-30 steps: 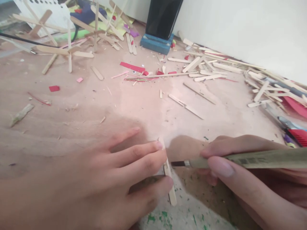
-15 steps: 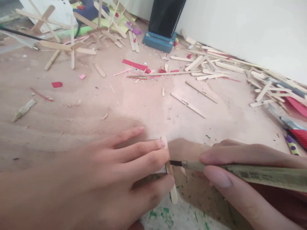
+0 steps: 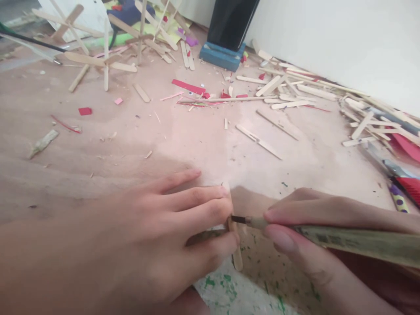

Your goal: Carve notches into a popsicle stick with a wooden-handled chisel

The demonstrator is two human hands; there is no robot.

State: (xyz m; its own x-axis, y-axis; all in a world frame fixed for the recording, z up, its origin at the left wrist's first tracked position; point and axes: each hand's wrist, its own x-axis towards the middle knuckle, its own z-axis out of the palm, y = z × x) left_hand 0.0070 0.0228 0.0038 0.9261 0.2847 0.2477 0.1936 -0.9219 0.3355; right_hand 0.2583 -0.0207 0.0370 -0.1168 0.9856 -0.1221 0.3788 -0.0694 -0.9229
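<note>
A pale wooden craft stick point(image 3: 236, 258) lies on the table, pointing away from me, partly hidden under my left fingers. My left hand point(image 3: 170, 227) presses it down with its fingertips, the fingers apart and the thumb mostly out of sight. From the right, my right hand point(image 3: 315, 223) grips a slim carving knife point(image 3: 354, 239) with a worn, pale handle between thumb and fingers. Its narrow dark tip touches the right edge of the stick, close to my left fingertips.
Crossed craft-stick frames point(image 3: 105, 61) stand at the back left. A black slab point(image 3: 231, 22) leans in a blue stand point(image 3: 221, 56) by the white wall. Loose sticks point(image 3: 290, 105) lie to its right. A red-handled tool point(image 3: 407, 188) rests at the right edge.
My right hand has moved left, and the knife tip is against the stick's edge. The whole view has shifted slightly. My left hand stays on the stick.
</note>
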